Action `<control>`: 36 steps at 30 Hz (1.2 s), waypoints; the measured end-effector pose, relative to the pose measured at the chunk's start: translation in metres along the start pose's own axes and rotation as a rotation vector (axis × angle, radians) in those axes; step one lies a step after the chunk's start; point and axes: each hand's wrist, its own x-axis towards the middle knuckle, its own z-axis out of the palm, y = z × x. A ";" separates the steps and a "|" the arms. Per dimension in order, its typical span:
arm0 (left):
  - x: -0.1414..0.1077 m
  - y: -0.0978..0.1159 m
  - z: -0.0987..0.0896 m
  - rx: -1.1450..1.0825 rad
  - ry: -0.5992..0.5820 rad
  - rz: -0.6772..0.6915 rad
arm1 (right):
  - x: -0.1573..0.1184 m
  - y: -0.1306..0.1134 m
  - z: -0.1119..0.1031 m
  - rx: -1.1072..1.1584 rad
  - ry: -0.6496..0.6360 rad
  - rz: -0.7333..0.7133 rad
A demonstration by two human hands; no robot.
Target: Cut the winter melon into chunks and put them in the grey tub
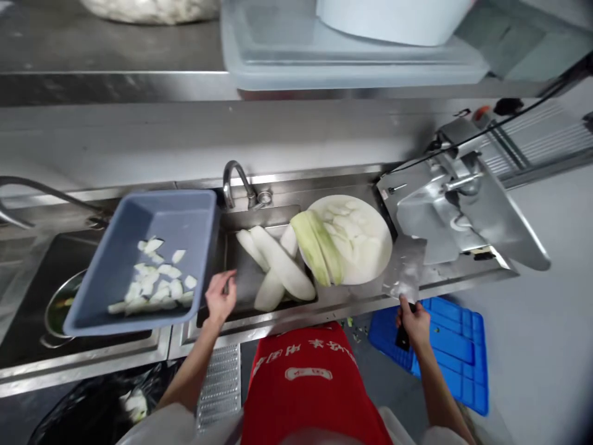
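Observation:
My right hand (414,324) is wrapped around the dark handle of a cleaver (407,267), its broad blade pointing away from me at the right edge of a round white cutting board (377,259). Two long pale-green gourd pieces (319,247) lie side by side on the board's left part, with thin white slices (347,225) behind and beside them. My left hand (221,298) hovers by the right side of a grey-blue bin (180,210), fingers loosely curled and apart, nothing visible in them. White chunks (157,281) lie in that bin. Several long peeled white gourds (282,266) rest across the sink.
A curved faucet (238,179) stands behind the sink. Beneath the bin's left side is a metal pot (60,309). A metal slicing machine (463,198) sits at right. Overhead runs a shelf (139,86) with containers. A blue plastic lid or crate (454,346) is on the floor.

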 end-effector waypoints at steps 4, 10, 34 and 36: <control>0.016 0.133 0.110 -0.175 -0.217 0.083 | 0.051 0.042 -0.045 0.013 -0.110 0.115; 0.029 0.272 0.282 -0.306 -0.378 -0.020 | 0.112 0.085 -0.055 -0.075 -0.300 0.137; 0.007 0.316 0.378 0.015 -0.320 -0.090 | 0.132 0.020 0.098 -0.368 -0.698 -0.207; 0.007 0.317 0.375 -0.020 -0.322 -0.081 | 0.133 0.020 0.104 -0.328 -0.711 -0.224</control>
